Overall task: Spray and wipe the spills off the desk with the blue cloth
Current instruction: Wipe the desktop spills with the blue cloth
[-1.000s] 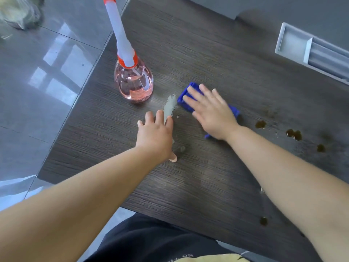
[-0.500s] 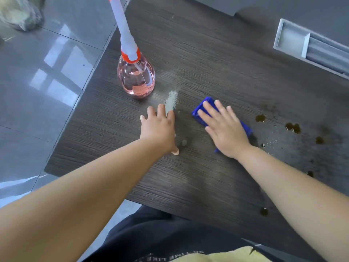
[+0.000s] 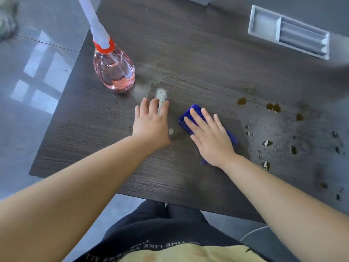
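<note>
The dark wood-grain desk (image 3: 198, 53) fills most of the frame, with glossy grey floor (image 3: 37, 72) along the left edge. Two bare forearms reach up from the bottom corners, above a black shirt (image 3: 151, 229) at bottom centre. A grey tray (image 3: 253, 19) is at the upper right. A clear bottle (image 3: 115, 72) of pink liquid, with an orange collar and a long white neck, stands upright at the upper left of the desk.

The left hand (image 3: 151, 125) lies flat near the centre, palm down, fingers straight and close together, holding nothing; its fingertips reach a pale smear (image 3: 161, 92) just below the bottle. The right hand (image 3: 211, 140), just to its right, presses flat with fingers spread on the blue cloth (image 3: 181, 121), which shows past the fingertips and along the hand's right side. The hands are near each other but apart.

Brown spills (image 3: 242, 101) dot the desk to the right of the cloth, among a wet, speckled patch (image 3: 264, 129). A small pale spot (image 3: 170, 131) lies between the hands.
</note>
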